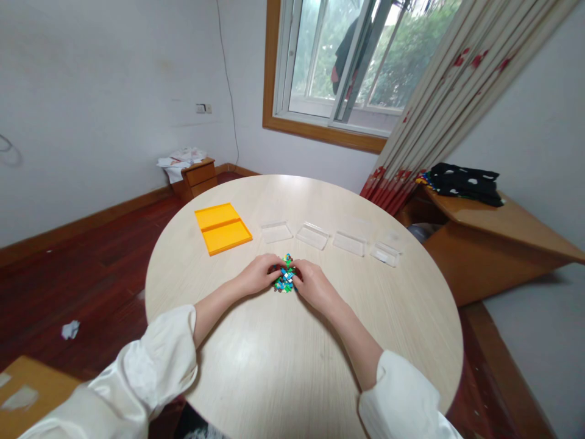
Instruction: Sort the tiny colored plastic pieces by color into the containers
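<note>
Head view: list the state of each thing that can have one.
Yellow case: open, flat
Clear containers: in a row, apart
Coloured pieces: loose, heaped
Left hand: curled at the pieces
Right hand: curled at the pieces
Curtain: gathered aside
Window: open or shut, unclear
Floor paper: crumpled

Small pieces [287, 278]: hard plastic by the look, slightly shiny; texture too small to read. Clear trays [312, 236]: see-through rigid plastic, smooth, glossy edges. Orange case [227, 235]: opaque plastic, smooth, low sheen. Counter [274, 366]: pale wood-grain top, smooth, soft shine. Sleeves [169, 347]: satiny cloth, glossy, creased. Floor [114, 274]: dark reddish wood look, polished, reflective. Wall [114, 79]: matt paint, scuffed. Window panes [393, 73]: glass, glossy. Window surround [320, 134]: varnished wood. Curtain [439, 91]: printed cloth, matt, folded. Tilted cabinet [493, 244]: wood look, smooth, satin. Dark garment [468, 182]: soft matt cloth. Crumpled scrap [70, 330]: looks like paper, matt.
</note>
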Tool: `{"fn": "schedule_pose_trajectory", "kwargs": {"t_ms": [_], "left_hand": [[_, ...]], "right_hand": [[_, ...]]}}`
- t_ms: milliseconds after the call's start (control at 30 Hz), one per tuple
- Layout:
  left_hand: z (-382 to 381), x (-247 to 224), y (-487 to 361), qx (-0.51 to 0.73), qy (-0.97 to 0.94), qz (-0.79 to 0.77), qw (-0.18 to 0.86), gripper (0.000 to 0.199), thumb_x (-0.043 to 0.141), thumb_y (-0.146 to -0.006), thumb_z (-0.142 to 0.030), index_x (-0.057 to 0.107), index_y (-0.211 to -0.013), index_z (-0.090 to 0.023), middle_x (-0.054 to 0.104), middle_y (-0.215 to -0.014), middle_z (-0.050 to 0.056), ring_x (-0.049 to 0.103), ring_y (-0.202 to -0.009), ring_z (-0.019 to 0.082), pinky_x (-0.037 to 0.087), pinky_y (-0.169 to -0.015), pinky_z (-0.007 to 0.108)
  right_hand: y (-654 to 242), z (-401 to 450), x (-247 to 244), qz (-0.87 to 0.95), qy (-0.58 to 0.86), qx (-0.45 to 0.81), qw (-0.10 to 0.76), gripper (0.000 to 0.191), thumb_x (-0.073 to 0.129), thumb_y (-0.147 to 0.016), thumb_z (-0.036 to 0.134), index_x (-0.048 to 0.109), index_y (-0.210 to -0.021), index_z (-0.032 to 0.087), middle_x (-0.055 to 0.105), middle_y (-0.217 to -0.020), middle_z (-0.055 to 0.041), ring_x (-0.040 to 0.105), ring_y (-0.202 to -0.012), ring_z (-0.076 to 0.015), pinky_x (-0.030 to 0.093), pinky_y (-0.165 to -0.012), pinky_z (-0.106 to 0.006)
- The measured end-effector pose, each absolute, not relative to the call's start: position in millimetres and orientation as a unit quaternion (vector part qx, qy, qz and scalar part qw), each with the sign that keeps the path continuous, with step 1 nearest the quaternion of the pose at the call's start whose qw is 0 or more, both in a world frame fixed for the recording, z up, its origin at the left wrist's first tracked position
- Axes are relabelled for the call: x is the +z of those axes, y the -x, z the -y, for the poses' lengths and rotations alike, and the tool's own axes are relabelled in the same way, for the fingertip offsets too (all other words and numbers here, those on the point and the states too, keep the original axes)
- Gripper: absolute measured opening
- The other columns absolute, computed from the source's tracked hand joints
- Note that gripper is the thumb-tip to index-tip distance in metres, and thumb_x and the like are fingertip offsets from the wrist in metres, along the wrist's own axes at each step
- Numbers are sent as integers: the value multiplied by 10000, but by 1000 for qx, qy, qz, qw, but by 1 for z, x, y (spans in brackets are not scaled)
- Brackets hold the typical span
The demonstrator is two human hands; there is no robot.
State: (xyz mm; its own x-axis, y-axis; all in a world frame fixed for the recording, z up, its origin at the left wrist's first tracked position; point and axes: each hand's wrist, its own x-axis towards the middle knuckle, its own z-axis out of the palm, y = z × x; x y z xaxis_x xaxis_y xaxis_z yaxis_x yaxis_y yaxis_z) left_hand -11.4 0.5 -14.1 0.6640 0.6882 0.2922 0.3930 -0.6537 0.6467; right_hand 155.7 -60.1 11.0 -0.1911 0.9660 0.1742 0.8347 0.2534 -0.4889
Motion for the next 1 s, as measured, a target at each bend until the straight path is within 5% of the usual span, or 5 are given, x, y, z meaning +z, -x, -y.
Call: {"fn": "schedule_pose_trajectory", "kwargs": {"t_ms": [533, 633, 800, 900, 1000], "left_hand": [[0, 5, 23, 246, -857, -285, 353, 138, 543, -785, -204, 654, -845, -148, 548, -684, -10, 479, -628, 101, 395, -609, 228], [-2, 7, 30, 227, -849, -314, 359, 366, 638, -742, -356, 614, -1042, -148, 585, -793, 16, 511, -697, 134, 421, -647, 260], [-10, 6, 46, 179, -870, -346, 303, 1032, 767, -533, -544, 317, -1382, -167, 441, -1311, 165, 489, -1088, 272, 398, -915, 391], [-10, 5, 48, 132, -894, -336, 266, 1069, 753, -506, -605, 325, -1374, -153, 410, -1323, 182, 424, -1172, 313, 349, -976, 414], [-6, 7, 43, 100, -909, -335, 226, 959, 720, -536, -638, 417, -1304, -149, 509, -1130, 142, 490, -1039, 290, 401, -890, 385]], "right_hand": [[-169, 68, 23, 766, 583, 153, 224, 302, 494, -782, 29, 638, -1016, 155, 653, -921, -78, 590, -838, -152, 429, -789, -271], [-169, 72, 27, 751, 604, 157, 216, 309, 547, -828, 187, 591, -1131, 148, 645, -1018, -109, 594, -932, -186, 430, -843, -309], [-164, 78, 33, 749, 618, 160, 179, 834, 705, -691, 422, 334, -1395, 173, 496, -1278, -151, 483, -1175, -269, 391, -965, -388], [-157, 78, 32, 755, 619, 159, 145, 978, 734, -628, 477, 252, -1434, 206, 427, -1355, -153, 415, -1234, -305, 391, -960, -436], [-150, 77, 30, 755, 627, 154, 114, 980, 722, -631, 502, 244, -1435, 208, 408, -1381, -152, 399, -1237, -321, 391, -944, -455]]}}
